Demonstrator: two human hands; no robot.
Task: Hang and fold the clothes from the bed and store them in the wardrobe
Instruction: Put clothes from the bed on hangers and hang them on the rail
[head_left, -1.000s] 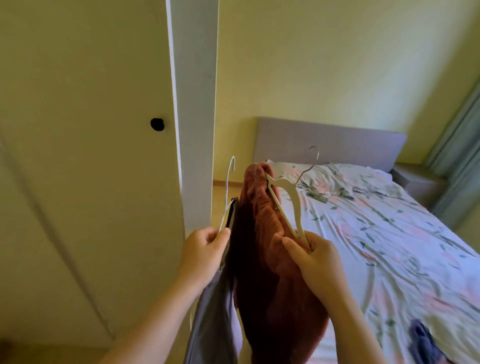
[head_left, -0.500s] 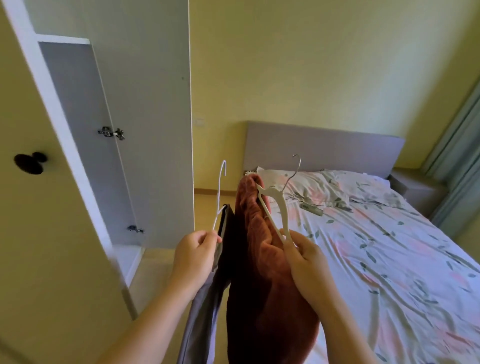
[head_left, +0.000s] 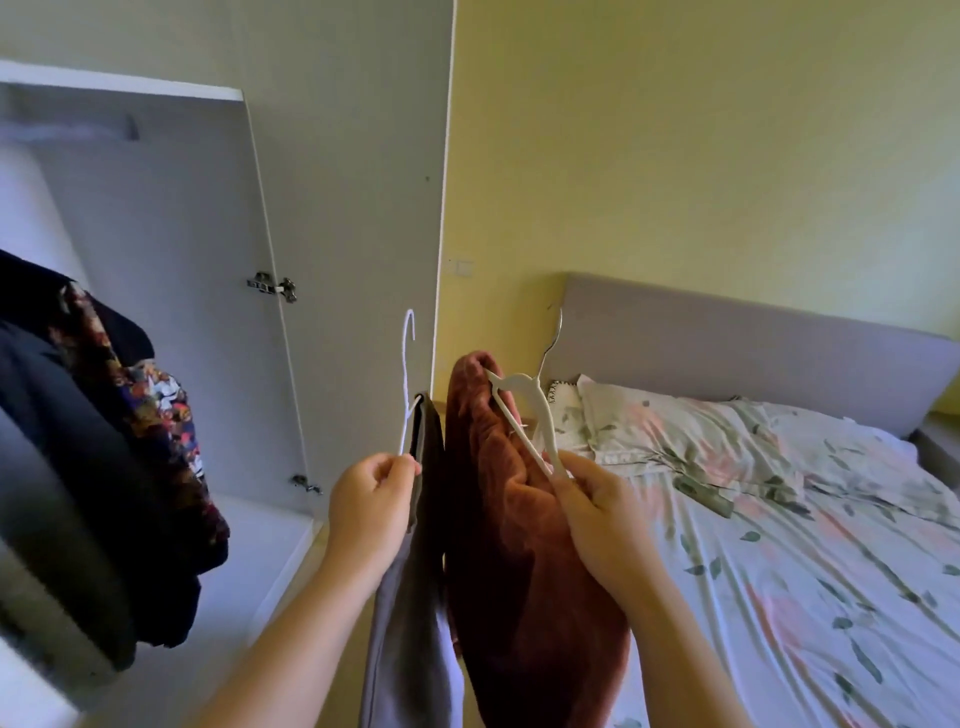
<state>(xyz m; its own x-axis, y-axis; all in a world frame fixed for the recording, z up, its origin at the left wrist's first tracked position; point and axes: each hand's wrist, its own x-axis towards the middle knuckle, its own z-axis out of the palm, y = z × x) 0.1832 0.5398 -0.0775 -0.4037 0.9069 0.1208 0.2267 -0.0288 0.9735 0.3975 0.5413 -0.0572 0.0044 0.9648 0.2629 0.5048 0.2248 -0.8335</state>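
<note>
Left of the wardrobe door (head_left: 358, 208), dark hung clothes (head_left: 104, 441) (one with a flowered print) are blurred and cut off by the frame edge. In front of the door's free edge, the left hand (head_left: 369, 514) pinches the lower end of a thin white hanger (head_left: 404, 384) between thumb and curled fingers. This hanger stands upright, seen edge-on, with its hook on top curling right. A grey garment (head_left: 410, 623) hangs from it, its lower part out of frame. Just right of that, a rust-brown garment (head_left: 509, 571) droops from a cream hanger (head_left: 543, 415), which tilts up and leftward. Its metal hook is faint against the headboard (head_left: 727, 353). The right hand (head_left: 602, 509) grips the cream hanger's lower arm, fingers curled. Well right of the door lies the bed (head_left: 805, 545).
</note>
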